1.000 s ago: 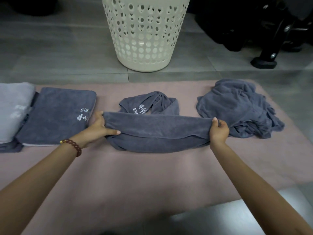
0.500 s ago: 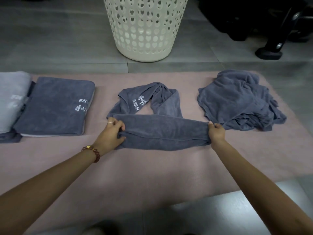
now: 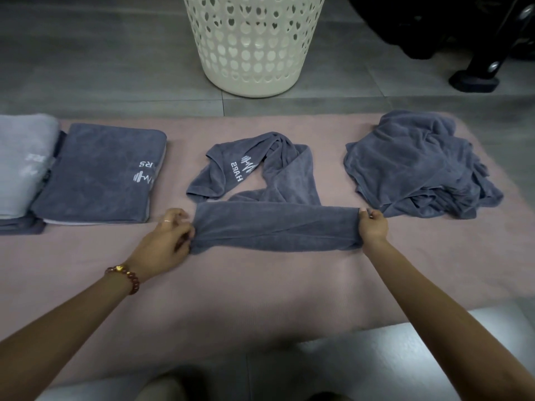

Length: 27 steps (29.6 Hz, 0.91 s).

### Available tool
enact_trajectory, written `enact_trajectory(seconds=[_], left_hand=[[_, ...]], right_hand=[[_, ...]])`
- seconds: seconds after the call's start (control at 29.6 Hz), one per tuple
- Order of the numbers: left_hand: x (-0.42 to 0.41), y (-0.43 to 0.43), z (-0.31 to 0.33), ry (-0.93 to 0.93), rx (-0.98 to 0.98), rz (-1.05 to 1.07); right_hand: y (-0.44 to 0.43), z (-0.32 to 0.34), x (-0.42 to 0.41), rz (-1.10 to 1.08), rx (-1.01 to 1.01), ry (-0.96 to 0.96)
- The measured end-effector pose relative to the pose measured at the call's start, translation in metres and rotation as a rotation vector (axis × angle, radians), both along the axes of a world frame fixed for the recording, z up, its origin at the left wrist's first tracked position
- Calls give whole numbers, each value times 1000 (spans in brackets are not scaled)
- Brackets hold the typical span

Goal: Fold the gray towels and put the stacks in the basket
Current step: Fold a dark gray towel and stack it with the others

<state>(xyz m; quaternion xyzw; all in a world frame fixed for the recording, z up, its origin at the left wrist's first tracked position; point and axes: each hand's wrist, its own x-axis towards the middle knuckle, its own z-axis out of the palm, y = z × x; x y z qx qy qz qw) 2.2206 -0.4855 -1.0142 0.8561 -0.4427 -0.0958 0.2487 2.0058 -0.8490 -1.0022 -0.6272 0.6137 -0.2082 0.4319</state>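
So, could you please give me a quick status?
Left hand, right hand pinch towel ends. Towel stretched on mat, partly folded. Basket unobstructed.

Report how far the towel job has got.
Done: folded stacks lie on the mat, at left. In hand: left hand and right hand grip the ends of a half-folded towel. Left: the crumpled pile at right, then moving the stacks into the basket.

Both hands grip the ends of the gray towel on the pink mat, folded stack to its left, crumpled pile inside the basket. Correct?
Not quite. The head view shows the crumpled pile on the pink mat, right of the gray towel, not inside the basket. The left hand and right hand do grip the towel's ends, folded stack to its left.
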Motion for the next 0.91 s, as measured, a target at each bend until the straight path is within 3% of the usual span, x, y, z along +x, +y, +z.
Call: enact_trajectory(seconds=[0.17,0.3,0.47,0.57,0.64,0.74,0.81,0.91], left_hand=[[12,-19,4,298,-248,227],[19,-53,4,511,-135,230],[22,-75,4,469,-90,403],[23,-75,11,275,-1,323],[24,-76,20,97,7,213],[14,-89,57,160,-165,-1],[0,-110,92,260,-249,-188],[-24,-148,140,277,-188,-355]], right_hand=[[-2,-3,-9,87,7,80],[2,2,-12,167,26,103],[7,24,-16,270,-232,193],[7,39,-12,321,-333,119],[12,53,-4,415,-328,-44],[35,84,10,680,-278,-302],[52,107,22,845,-312,-373],[72,142,44,955,-321,-479]])
